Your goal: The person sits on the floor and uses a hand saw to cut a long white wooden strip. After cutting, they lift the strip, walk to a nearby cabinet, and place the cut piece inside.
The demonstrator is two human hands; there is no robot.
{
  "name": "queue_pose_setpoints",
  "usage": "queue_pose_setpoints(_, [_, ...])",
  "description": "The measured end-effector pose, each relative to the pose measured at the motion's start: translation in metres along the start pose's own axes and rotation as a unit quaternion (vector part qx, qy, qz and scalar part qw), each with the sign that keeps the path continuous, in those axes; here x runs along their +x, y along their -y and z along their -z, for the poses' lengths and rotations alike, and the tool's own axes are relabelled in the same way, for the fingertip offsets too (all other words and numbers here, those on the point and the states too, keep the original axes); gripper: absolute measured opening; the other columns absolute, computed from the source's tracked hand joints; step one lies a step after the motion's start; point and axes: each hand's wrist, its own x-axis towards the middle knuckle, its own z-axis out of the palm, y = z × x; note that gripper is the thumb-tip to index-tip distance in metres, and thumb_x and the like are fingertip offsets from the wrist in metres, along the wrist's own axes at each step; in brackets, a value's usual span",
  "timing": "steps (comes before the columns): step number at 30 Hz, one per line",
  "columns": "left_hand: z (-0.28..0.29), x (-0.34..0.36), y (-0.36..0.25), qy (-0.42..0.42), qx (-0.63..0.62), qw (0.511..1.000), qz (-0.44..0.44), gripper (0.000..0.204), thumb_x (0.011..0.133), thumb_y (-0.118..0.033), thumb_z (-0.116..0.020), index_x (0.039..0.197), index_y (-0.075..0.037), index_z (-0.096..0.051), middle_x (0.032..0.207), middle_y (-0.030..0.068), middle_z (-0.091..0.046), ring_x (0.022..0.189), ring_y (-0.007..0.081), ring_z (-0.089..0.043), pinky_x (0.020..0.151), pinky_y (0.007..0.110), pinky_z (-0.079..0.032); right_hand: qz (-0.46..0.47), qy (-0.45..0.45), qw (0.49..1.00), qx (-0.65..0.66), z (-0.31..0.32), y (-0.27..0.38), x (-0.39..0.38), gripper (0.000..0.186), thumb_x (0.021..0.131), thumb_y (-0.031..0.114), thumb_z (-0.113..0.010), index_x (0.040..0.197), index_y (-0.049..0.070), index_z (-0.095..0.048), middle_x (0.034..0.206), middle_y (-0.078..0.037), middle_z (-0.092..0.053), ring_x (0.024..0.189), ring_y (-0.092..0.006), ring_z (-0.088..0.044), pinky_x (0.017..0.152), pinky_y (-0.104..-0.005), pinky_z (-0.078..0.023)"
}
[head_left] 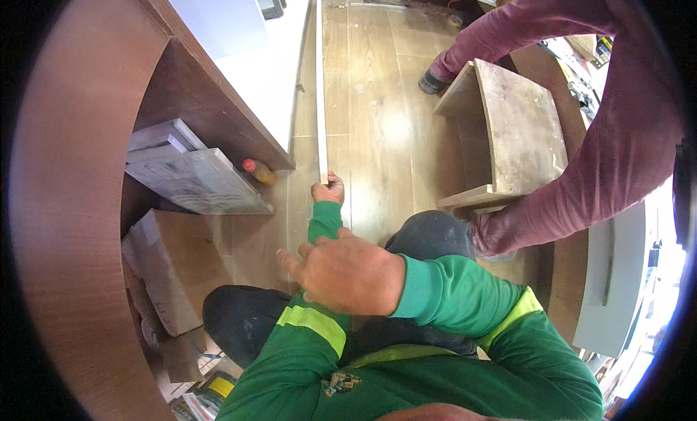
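Observation:
My left arm reaches forward over the floor, and my left hand [329,189] is closed around the near end of a long, thin white strip [321,94]. The strip runs straight away from me, nearly to the far end of the floor. My right hand [348,273] lies across my left forearm, with its fingers apart and no object seen in it. Part of the left green sleeve [325,219] is hidden under that hand.
A wooden cabinet [210,72] stands left, with panels [200,178], a red-capped bottle [259,171] and a cardboard box [174,268] beside it. On the right are a stool-like wooden box [526,123] and another person's maroon-trousered legs [581,196]. Wood-look flooring [377,94] lies ahead.

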Motion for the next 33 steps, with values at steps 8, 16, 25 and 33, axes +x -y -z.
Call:
queue_pose_setpoints(8, [-0.038, 0.034, -0.017, 0.062, 0.04, 0.996, -0.054, 0.035, 0.101, -0.014, -0.039, 0.125, 0.002, -0.059, 0.1, 0.0174, -0.069, 0.08, 0.023, -0.069, 0.054, 0.025, -0.052, -0.049, 0.058, 0.997, -0.019, 0.011, -0.002, -0.001, 0.064, 0.095, 0.034, -0.073, 0.147, 0.005, -0.051, 0.115, -0.015, -0.071, 0.109, -0.0338, -0.072, 0.091, -0.05, -0.056])
queue_pose_setpoints(16, [-0.037, 0.034, 0.008, 0.016, 0.068, 0.989, -0.129, 0.045, 0.106, -0.023, -0.038, 0.141, 0.003, -0.051, 0.12, 0.0248, -0.067, 0.093, 0.0295, -0.07, 0.059, 0.029, -0.051, -0.063, 0.104, 0.992, -0.025, 0.015, -0.007, 0.006, 0.065, 0.097, 0.036, -0.073, 0.149, 0.005, -0.049, 0.114, -0.014, -0.071, 0.108, -0.0336, -0.072, 0.089, -0.0487, -0.055])
queue_pose_setpoints(25, [-0.047, 0.039, -0.039, 0.024, -0.08, 0.996, 0.021, 0.041, 0.107, -0.021, -0.049, 0.139, 0.003, -0.052, 0.118, 0.0253, -0.072, 0.089, 0.0272, -0.072, 0.059, 0.028, -0.054, -0.032, 0.044, 0.997, -0.045, 0.011, 0.001, 0.001, 0.065, 0.096, 0.037, -0.074, 0.146, 0.005, -0.049, 0.109, -0.014, -0.071, 0.105, -0.0338, -0.073, 0.087, -0.048, -0.055])
queue_pose_setpoints(33, [-0.06, -0.004, -0.02, -0.031, -0.114, 0.993, 0.016, 0.037, 0.108, -0.022, -0.052, 0.135, 0.004, -0.055, 0.108, 0.0224, -0.073, 0.078, 0.0226, -0.07, 0.052, 0.025, -0.053, -0.036, 0.007, 0.998, -0.059, 0.002, -0.006, -0.009, 0.063, 0.096, 0.036, -0.074, 0.144, 0.004, -0.051, 0.104, -0.013, -0.072, 0.102, -0.0327, -0.074, 0.084, -0.0464, -0.056])
